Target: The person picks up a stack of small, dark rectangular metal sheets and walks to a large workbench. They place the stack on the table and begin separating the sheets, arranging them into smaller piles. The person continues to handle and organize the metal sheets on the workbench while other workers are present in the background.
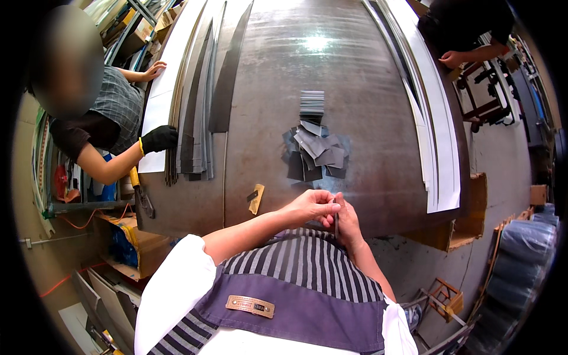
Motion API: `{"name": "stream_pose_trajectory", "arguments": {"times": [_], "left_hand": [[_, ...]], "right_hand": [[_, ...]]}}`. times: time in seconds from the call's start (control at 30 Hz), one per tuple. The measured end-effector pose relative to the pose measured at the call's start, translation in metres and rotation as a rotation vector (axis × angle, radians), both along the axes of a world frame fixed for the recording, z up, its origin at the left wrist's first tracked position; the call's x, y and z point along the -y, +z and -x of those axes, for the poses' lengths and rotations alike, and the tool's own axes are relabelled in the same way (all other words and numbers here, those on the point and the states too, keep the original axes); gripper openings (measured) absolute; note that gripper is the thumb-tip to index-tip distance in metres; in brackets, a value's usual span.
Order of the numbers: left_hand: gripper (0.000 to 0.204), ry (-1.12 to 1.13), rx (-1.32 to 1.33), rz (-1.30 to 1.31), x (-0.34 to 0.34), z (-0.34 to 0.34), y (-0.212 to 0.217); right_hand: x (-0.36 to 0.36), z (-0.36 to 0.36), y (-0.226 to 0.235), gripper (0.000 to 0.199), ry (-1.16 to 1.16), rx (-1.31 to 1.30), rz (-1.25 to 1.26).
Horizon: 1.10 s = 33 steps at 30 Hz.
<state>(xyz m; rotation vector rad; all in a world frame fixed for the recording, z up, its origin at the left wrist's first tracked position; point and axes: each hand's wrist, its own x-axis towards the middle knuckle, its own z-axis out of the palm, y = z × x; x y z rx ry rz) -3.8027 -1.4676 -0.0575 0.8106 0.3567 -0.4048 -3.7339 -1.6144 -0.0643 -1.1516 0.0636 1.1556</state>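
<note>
Both my hands meet at the near edge of a large dark metal table (367, 136). My left hand (312, 206) and my right hand (348, 220) pinch a small stack of thin grey metal pieces (336, 220), held on edge between the fingers. Just beyond my hands lies a loose pile of similar grey cut pieces (316, 155), and behind it a neat fanned row of pieces (312, 103).
A small yellowish tool (255, 199) lies left of my hands. Long dark metal strips (198, 118) and white sheets (158, 100) run along the left, where another person's black-gloved hand (158, 139) rests. More long strips (432, 118) lie on the right; a second person's hand (452, 58) is far right.
</note>
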Motion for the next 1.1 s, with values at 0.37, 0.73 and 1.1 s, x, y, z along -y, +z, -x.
{"name": "stream_pose_trajectory", "arguments": {"times": [0.37, 0.73, 1.1], "left_hand": [[0.016, 0.129, 0.637, -1.273, -0.002, -0.009, -0.002], [0.048, 0.471, 0.201, -1.367, -0.071, -0.017, -0.016], [0.028, 0.022, 0.007, -0.264, -0.012, 0.005, -0.004]], "right_hand": [[0.003, 0.002, -0.013, 0.051, -0.040, -0.057, 0.110], [0.016, -0.016, -0.038, 0.027, 0.192, 1.275, 0.647], [0.002, -0.020, -0.020, 0.033, -0.079, 0.270, 0.073]]}}
